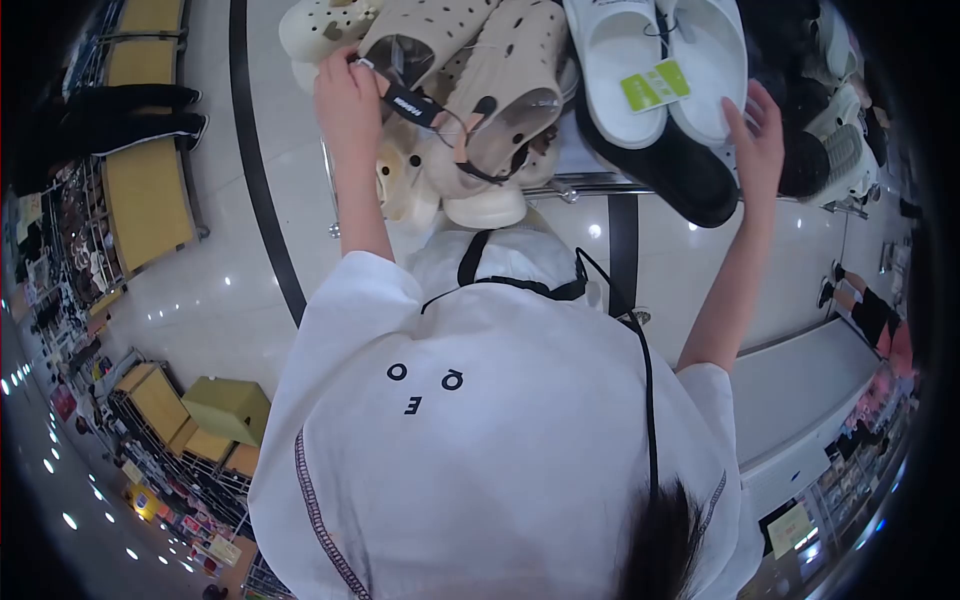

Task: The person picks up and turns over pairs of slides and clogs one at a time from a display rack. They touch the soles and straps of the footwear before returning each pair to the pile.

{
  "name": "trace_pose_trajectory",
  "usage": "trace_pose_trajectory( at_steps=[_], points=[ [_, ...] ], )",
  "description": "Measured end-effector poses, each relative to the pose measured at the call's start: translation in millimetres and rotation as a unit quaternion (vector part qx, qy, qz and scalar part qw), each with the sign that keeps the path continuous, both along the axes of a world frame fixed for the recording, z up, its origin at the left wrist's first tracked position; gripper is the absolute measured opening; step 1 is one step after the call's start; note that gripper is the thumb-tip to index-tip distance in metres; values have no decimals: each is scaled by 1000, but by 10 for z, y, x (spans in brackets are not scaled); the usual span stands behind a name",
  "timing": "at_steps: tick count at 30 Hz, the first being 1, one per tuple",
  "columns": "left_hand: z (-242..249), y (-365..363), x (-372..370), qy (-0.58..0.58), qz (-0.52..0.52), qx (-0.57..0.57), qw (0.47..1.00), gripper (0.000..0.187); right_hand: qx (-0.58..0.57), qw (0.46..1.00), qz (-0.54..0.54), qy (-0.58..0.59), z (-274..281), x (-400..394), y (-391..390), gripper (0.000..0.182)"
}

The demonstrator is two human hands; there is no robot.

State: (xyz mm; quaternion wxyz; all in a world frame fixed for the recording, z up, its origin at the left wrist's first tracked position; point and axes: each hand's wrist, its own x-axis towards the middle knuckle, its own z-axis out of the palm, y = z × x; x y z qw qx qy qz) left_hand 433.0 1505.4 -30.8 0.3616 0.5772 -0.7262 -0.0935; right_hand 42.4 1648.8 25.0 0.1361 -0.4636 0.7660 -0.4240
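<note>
At the upper left, my left hand (347, 95) has its fingers curled at the edge of a beige clog (425, 35), beside its dark heel strap (410, 103) with pale lettering. Another beige clog (520, 95) with holes lies right against it, a dark strap loop at its opening. My right hand (758, 140) is at the side of a pair of white slippers (625, 60), thumb by the rim and fingers apart. A green tag (655, 86) hangs on that pair. Under the slippers sits a black shoe (690, 185).
The shoes are piled on a metal rack (590, 184), with a cream clog (322, 30) at its left and more dark and white shoes at the right. A yellow bench (148, 195) and a person's dark-clad legs (140, 122) are at the left. Another person's legs (848, 285) show right.
</note>
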Motion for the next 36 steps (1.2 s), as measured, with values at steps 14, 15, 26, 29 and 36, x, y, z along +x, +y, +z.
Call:
trace_pose_trajectory(
  at_steps=[14, 15, 26, 29, 36],
  points=[
    [157, 472, -1794, 28, -190, 134, 972, 60, 64, 945, -45, -318, -119, -158, -503, 70],
    [36, 490, -1867, 56, -170, 121, 976, 65, 51, 941, -35, -332, -127, -145, -492, 68],
    [-63, 787, -2036, 589, -54, 512, 623, 43, 41, 916, -32, -399, 239, -15, -101, 57],
    [127, 967, -2112, 609, -55, 418, 671, 42, 27, 890, -4, -455, 297, -154, 64, 57],
    [624, 1207, -2362, 628, -63, 346, 694, 41, -42, 886, 18, -461, 457, -472, 375, 59]
  ],
)
